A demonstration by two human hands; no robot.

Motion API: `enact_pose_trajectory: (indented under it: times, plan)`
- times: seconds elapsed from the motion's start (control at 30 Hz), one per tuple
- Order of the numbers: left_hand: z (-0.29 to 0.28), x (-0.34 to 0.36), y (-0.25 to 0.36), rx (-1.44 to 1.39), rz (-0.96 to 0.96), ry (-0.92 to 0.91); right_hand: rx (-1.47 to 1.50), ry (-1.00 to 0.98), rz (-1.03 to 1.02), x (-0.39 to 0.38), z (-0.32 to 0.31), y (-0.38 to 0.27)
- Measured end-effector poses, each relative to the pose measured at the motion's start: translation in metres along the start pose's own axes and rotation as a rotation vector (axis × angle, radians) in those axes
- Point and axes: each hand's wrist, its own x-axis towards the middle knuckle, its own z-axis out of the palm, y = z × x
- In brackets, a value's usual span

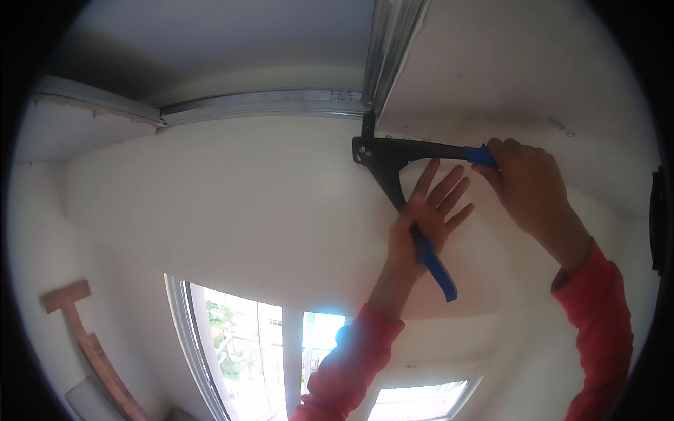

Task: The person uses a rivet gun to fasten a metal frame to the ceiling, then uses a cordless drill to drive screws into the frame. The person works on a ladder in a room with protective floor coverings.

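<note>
A black hand tool with two blue-gripped handles is raised to the junction of metal ceiling channels, its jaw end at their meeting corner. My right hand is closed on the blue end of the horizontal handle. My left hand lies against the downward handle with its thumb across it and its fingers stretched apart; that handle's blue end hangs below the palm. Another channel runs leftward from the junction along the top of the white wall.
A wooden T-shaped piece is at the lower left beside the wall. Bright windows are below, with another at lower right. A pale ceiling panel spans the upper right, and a dark object sits at the right rim.
</note>
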Motion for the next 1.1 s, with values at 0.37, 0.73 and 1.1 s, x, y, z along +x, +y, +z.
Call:
enact_pose_trajectory:
  times: [0.37,0.73,1.1]
  plan:
    - [0.014,0.04,-0.011,-0.254,0.244,-0.035,0.046,-0.13,-0.036,-0.011,-0.038,-0.03]
    - [0.051,0.069,-0.017,-0.155,0.301,0.505,-0.013,-0.149,-0.051,0.0,-0.02,-0.017]
    - [0.024,-0.01,-0.008,-0.078,0.088,0.089,0.027,0.032,-0.101,-0.024,-0.032,-0.007]
